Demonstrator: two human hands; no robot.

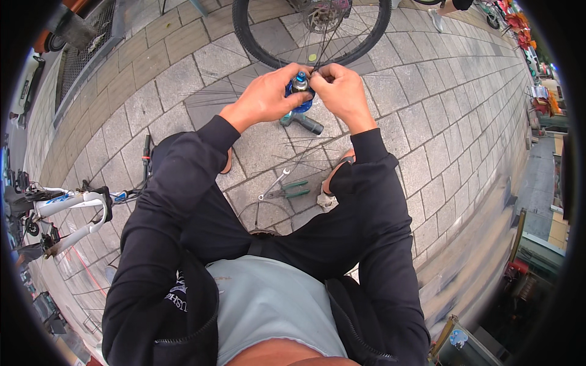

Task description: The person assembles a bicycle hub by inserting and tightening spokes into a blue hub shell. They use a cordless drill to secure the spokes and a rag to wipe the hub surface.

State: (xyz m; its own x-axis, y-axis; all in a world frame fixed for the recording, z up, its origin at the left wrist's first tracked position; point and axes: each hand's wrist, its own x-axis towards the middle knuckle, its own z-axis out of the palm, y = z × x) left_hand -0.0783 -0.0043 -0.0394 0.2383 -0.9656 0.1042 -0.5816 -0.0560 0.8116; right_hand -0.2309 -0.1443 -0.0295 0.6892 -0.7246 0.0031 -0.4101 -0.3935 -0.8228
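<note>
My left hand (268,94) is closed around a blue and silver bicycle hub (300,81), its thumb across the front. Thin dark spokes (326,46) fan out from around the hub, some reaching over the pavement. Beside the hub, my right hand (342,91) pinches at the base of these spokes with curled fingers; the exact grip is partly hidden. Below the hub, a power tool with a black grip (308,125) lies on the paving. Nearer my feet are a silver wrench (274,185) and green-handled pliers (293,190).
A bicycle wheel with a black tire (247,46) and a brake disc (323,15) stands just beyond my hands. On the left is a white bicycle frame (73,204). Grey paving (421,146) surrounds me. A passer-by's leg (441,15) shows at the upper right.
</note>
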